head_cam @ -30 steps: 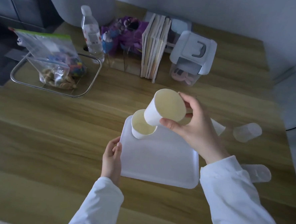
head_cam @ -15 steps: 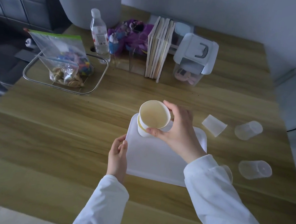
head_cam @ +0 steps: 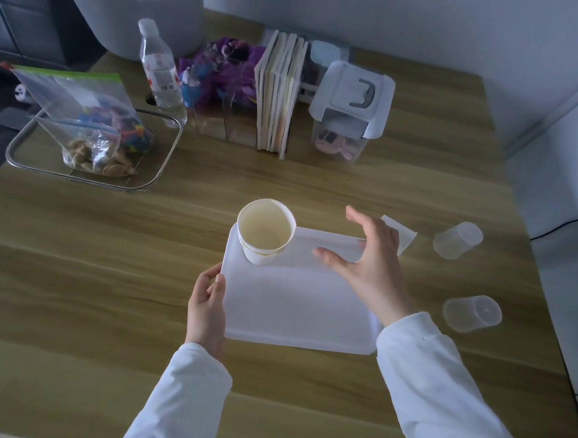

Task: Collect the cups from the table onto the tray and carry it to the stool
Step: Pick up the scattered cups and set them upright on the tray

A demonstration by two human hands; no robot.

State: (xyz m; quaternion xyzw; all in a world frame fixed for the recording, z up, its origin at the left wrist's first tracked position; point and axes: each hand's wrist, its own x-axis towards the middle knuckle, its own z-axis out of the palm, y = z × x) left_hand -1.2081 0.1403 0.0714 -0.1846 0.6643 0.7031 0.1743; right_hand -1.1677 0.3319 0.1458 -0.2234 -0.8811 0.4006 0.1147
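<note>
A white tray lies on the wooden table. Two white paper cups, one nested inside the other, stand upright in its far left corner. My left hand grips the tray's left edge. My right hand hovers open over the tray's right side, a little to the right of the cups and apart from them. Another white paper cup lies on its side just beyond that hand, partly hidden. Two clear plastic cups lie on their sides at the right, one farther back and one nearer.
A wire basket with zip bags stands at the back left. A water bottle, a row of books and a lidded clear box line the back. The table's right edge runs close to the clear cups.
My right hand set its paper cup into the one on the tray, let go, and has moved right with fingers spread. My left hand stays on the tray's edge.
</note>
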